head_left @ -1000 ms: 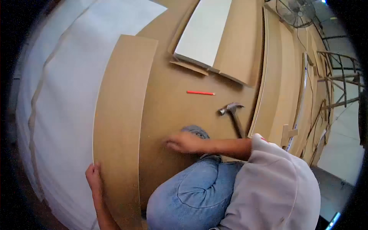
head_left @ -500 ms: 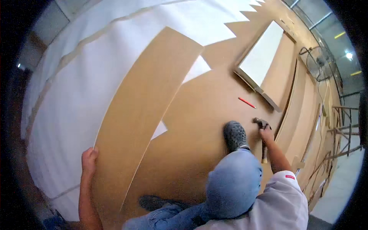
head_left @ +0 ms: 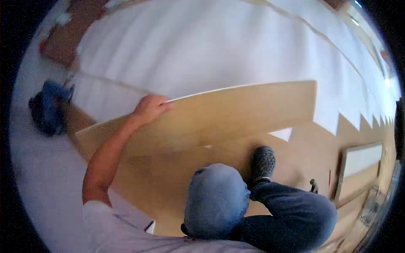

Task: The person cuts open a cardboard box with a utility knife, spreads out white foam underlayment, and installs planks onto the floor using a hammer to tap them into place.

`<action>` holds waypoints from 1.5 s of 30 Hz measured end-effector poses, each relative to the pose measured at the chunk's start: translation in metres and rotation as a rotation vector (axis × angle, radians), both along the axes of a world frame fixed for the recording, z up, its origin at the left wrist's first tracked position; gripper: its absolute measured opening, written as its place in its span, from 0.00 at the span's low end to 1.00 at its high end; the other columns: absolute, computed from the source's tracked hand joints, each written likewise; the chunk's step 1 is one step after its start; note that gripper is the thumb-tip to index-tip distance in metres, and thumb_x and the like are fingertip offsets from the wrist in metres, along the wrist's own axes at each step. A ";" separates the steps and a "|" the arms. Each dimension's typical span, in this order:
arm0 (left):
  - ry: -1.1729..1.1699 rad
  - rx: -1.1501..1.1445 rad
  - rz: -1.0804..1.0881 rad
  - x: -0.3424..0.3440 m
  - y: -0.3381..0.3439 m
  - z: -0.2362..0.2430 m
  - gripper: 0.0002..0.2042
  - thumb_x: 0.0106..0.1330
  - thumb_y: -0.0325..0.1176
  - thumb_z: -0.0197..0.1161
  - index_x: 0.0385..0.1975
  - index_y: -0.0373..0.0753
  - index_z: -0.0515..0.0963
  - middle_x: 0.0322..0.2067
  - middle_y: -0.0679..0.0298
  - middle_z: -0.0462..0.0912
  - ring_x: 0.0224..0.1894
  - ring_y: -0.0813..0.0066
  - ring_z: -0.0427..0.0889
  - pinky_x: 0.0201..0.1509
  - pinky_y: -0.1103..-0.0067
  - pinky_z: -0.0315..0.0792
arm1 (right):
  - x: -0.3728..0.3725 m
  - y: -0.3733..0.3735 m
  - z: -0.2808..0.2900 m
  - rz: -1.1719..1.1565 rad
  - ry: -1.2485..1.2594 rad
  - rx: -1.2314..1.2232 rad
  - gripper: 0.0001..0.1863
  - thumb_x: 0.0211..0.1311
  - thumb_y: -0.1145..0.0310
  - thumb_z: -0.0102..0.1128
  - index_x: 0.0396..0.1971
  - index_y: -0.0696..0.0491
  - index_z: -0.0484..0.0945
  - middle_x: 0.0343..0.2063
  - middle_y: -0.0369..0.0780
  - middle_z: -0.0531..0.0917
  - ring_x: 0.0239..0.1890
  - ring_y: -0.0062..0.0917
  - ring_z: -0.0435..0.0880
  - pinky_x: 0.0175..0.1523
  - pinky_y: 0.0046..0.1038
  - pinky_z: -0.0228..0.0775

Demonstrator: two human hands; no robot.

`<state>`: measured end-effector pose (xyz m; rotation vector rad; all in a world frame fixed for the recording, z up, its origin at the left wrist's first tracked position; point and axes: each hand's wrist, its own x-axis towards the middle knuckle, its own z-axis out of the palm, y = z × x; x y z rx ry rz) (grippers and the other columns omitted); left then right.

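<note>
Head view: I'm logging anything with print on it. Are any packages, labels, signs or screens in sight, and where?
None can be made out. The left hand grips the edge of a long plain tan plank, which lies over white underlay. A blurred blue object lies far left; no label is readable on it.

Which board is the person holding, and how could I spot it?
Start at the wide white sheet covering the floor. Along its near edge, the left hand grips a long tan floor plank. Unlike the flat boards under the knee, it is tilted up on edge.
</note>
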<state>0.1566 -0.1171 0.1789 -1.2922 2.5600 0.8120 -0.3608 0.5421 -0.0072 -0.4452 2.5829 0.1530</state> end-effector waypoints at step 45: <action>-0.181 -0.124 -0.156 0.244 0.116 0.025 0.21 0.67 0.55 0.56 0.33 0.43 0.84 0.31 0.55 0.85 0.38 0.52 0.84 0.45 0.58 0.75 | 0.325 -0.397 0.165 1.525 -0.470 -0.638 0.04 0.60 0.74 0.61 0.33 0.57 0.77 0.27 0.48 0.79 0.29 0.44 0.81 0.34 0.37 0.73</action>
